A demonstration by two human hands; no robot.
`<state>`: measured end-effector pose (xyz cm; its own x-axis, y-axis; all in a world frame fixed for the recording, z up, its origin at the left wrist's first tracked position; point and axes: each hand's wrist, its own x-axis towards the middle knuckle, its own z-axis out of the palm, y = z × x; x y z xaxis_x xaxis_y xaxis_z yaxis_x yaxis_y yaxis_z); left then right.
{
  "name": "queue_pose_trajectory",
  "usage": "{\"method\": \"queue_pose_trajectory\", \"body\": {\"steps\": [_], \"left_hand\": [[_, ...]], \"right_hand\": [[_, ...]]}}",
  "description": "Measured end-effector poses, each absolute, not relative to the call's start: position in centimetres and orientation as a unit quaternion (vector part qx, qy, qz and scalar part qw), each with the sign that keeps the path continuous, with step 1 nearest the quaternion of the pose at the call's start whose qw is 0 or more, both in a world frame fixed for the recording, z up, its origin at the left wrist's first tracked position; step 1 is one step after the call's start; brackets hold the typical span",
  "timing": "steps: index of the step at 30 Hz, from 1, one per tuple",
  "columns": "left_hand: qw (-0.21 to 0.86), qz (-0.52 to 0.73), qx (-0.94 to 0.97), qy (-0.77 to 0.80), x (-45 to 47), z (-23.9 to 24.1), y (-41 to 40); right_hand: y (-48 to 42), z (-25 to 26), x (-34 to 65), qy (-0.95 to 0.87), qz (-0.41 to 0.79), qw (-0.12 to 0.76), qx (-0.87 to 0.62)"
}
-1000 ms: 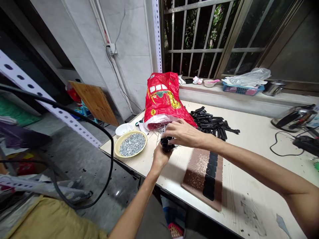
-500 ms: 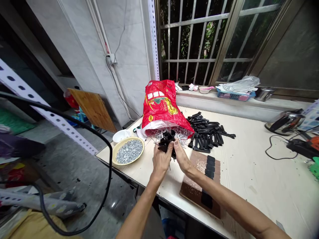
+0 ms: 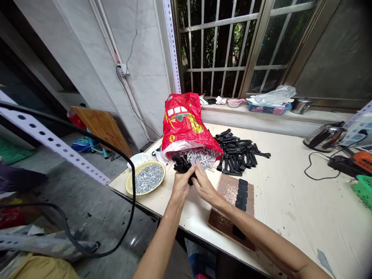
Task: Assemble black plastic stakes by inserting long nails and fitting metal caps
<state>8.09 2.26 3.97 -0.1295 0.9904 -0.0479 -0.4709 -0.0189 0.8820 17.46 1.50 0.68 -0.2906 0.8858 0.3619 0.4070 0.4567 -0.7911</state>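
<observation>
In front of the red bag's mouth, my left hand (image 3: 181, 182) is closed round a bundle of black plastic parts (image 3: 182, 163). My right hand (image 3: 205, 186) presses against the bundle's near right side with its fingers bent; its fingertips are partly hidden. Long thin metal pins (image 3: 203, 157) spill from the open red bag (image 3: 183, 124) just behind the hands. To the left, a yellow bowl (image 3: 128, 185) holds small shiny metal pieces. A pile of similar long black parts (image 3: 238, 151) lies right of the bag. Below my right forearm is a brown board (image 3: 222, 188) with a row of flat black pieces (image 3: 242, 193).
A white bowl (image 3: 138, 159) stands behind the yellow one. At the right are an electric kettle (image 3: 325, 137), a black and orange power tool (image 3: 345, 164) and a green basket (image 3: 364, 190). A black cable (image 3: 134, 186) loops across the left foreground.
The bundle has tilted and shifted to the left in my left hand, and my right hand has followed it. The whole view has shifted slightly.
</observation>
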Motion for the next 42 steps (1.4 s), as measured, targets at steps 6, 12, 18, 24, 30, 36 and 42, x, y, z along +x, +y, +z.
{"method": "queue_pose_trajectory", "body": {"steps": [6,12,18,24,30,36,42], "left_hand": [[0.527,0.648,0.304,0.458,7.0,3.5,2.2],[0.430,0.687,0.321,0.489,5.7,4.5,2.1],[0.564,0.652,0.291,0.415,7.8,5.2,2.2],[0.455,0.611,0.391,0.516,9.8,3.0,3.8],[0.359,0.628,0.424,0.545,8.2,3.4,5.5],[0.427,0.629,0.424,0.493,9.3,4.0,6.9],[0.458,0.634,0.426,0.455,11.4,4.2,7.5]], "right_hand": [[1.7,1.2,20.8,-0.822,0.331,0.326,-0.330],[6.4,1.8,31.7,-0.863,0.013,0.162,-0.478],[10.3,-2.1,38.7,-0.887,-0.080,0.061,-0.451],[15.4,-4.3,39.6,-0.848,-0.120,0.084,-0.510],[17.0,-4.1,40.1,-0.837,-0.142,0.097,-0.519],[14.0,-4.6,40.9,-0.862,-0.152,0.099,-0.472],[13.4,-5.2,43.0,-0.812,-0.161,0.092,-0.554]]}}
